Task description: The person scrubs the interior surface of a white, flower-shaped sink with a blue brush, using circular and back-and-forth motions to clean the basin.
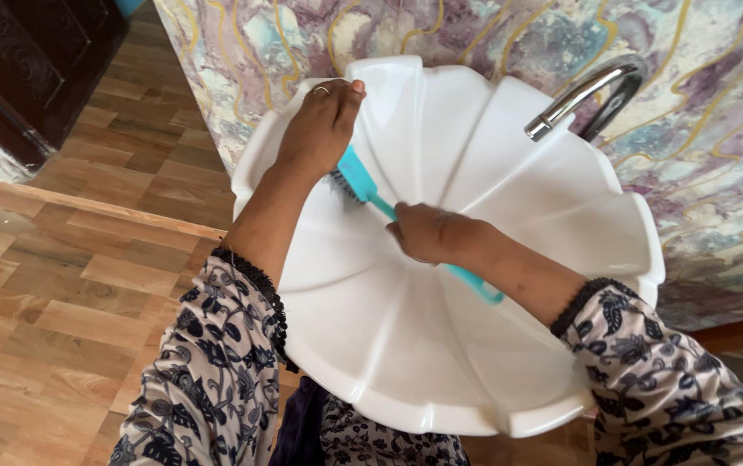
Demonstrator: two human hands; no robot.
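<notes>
Wood-grain flooring (pixel 61 285) and marbled wall (pixel 475 34) frame a white scalloped basin (pixel 440 362). Your right hand (pixel 427 233) clenches the turquoise brush (pixel 363 185) by its handle at mid-bowl; farther off, your left hand (pixel 324 121) rests fingers curled on the basin's far-left rim, bristles just beneath. Beyond, a chrome tap (pixel 587 95) overhangs the far-right edge.

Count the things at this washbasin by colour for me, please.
White: 1, the flower-shaped basin
Teal: 1, the brush, held by the right hand, the left hand resting on the rim
Silver: 1, the tap
Total: 3
</notes>
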